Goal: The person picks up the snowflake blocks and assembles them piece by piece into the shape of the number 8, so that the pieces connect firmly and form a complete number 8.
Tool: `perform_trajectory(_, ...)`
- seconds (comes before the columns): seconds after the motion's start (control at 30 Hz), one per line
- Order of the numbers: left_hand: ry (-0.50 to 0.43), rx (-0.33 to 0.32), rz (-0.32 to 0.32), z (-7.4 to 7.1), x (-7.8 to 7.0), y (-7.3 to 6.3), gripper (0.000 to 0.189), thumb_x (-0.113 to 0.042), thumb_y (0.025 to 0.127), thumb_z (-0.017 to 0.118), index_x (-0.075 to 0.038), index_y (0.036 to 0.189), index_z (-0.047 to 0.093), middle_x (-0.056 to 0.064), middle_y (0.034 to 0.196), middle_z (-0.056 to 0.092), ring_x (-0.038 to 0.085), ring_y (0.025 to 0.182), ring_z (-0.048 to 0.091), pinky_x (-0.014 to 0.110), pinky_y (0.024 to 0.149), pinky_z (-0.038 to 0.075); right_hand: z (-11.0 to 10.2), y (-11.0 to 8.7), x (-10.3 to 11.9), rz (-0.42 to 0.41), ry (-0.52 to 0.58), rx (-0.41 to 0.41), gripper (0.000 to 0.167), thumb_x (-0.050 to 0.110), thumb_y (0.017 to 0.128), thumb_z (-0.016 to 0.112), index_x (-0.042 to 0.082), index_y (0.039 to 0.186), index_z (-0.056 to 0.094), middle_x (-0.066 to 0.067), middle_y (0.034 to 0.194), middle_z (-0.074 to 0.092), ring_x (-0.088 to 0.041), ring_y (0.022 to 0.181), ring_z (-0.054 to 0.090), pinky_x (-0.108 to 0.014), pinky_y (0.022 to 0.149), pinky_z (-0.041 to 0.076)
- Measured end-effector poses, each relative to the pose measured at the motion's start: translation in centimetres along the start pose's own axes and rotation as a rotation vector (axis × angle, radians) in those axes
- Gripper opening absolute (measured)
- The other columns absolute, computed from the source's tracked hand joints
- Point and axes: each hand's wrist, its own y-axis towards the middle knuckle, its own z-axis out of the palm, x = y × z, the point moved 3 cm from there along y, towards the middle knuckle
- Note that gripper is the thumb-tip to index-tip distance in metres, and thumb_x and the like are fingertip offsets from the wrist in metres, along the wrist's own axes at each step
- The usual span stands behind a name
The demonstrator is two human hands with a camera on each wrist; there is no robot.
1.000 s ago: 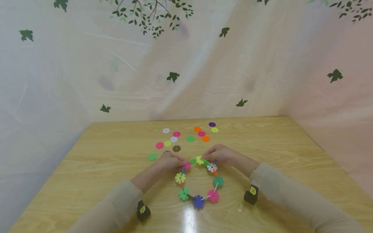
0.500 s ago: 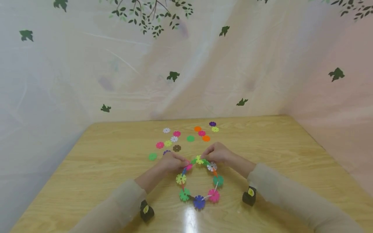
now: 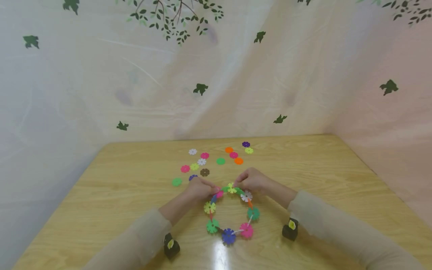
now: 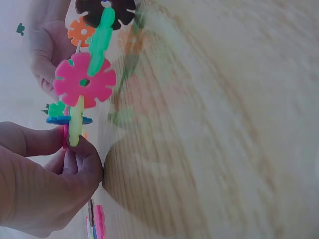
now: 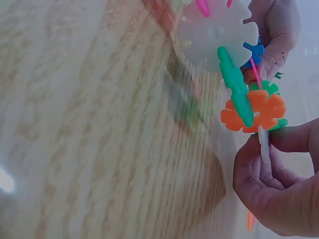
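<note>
A ring of interlocking flower-shaped plastic discs [image 3: 228,236], in pink, green, yellow, blue and white, is held over the wooden table in the head view. My left hand [image 3: 199,188] pinches a pink disc [image 3: 219,194] at its far left between thumb and finger. At the far right of the ring, my right hand [image 3: 254,180] pinches it beside a yellow disc [image 3: 231,188]. The left wrist view shows a pink disc [image 4: 84,82] just past the left fingertips. An orange disc [image 5: 254,112] sits close to the right thumb in the right wrist view.
Several loose flower discs [image 3: 204,172] lie flat on the table [image 3: 303,161] beyond the hands. A pale curtain [image 3: 229,112] with printed leaves hangs behind the table. Dark wrist-camera boxes [image 3: 290,229] hang under both sleeves.
The left hand has shifted slightly to the right with the pink disc. The ring rose a little and then dipped again; both hands keep hold of it.
</note>
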Motion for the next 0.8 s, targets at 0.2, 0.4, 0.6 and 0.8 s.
perform_trajectory(0.2, 0.02, -0.024, -0.016, -0.1, -0.1, 0.0, 0.013, -0.007, 0.079, 0.074, -0.003, 0.092, 0.075, 0.013, 0.1, 0.072, 0.022, 0.094, 0.064, 0.029, 0.082, 0.056, 0.2, 0.1, -0.2, 0.019, 0.009, 0.0, 0.016, 0.009, 0.083, 0.071, -0.003, 0.092, 0.072, 0.002, 0.073, 0.065, -0.007, 0.063, 0.049, -0.016, 0.055, 0.041)
perform_trajectory(0.4, 0.071, -0.002, 0.022, -0.7, -0.2, -0.2, 0.016, -0.013, 0.078, 0.076, -0.006, 0.092, 0.076, 0.01, 0.101, 0.073, 0.021, 0.095, 0.064, 0.034, 0.089, 0.054, 0.0, 0.1, -0.6, 0.015, 0.027, 0.128, 0.021, 0.011, 0.085, 0.067, -0.003, 0.101, 0.07, 0.003, 0.078, 0.069, -0.007, 0.067, 0.056, -0.017, 0.063, 0.051)
perform_trajectory(0.6, 0.038, 0.013, 0.067, -1.6, -0.4, -0.1, 0.019, -0.015, 0.08, 0.075, -0.007, 0.096, 0.075, 0.011, 0.113, 0.071, 0.025, 0.109, 0.062, 0.039, 0.098, 0.052, 0.3, 0.2, -0.9, 0.054, 0.267, 0.322, 0.009, 0.009, 0.089, 0.061, 0.007, 0.088, 0.069, 0.007, 0.071, 0.066, -0.006, 0.067, 0.061, -0.019, 0.069, 0.056)
perform_trajectory(0.8, 0.03, 0.006, 0.081, -2.1, -0.6, -0.1, 0.018, -0.017, 0.08, 0.076, -0.005, 0.093, 0.075, 0.01, 0.109, 0.07, 0.019, 0.095, 0.062, 0.027, 0.08, 0.054, 0.6, 0.0, -0.6, 0.058, 0.35, 0.429, 0.019, 0.006, 0.091, 0.056, 0.016, 0.078, 0.067, 0.006, 0.07, 0.067, -0.006, 0.067, 0.063, -0.02, 0.069, 0.058)
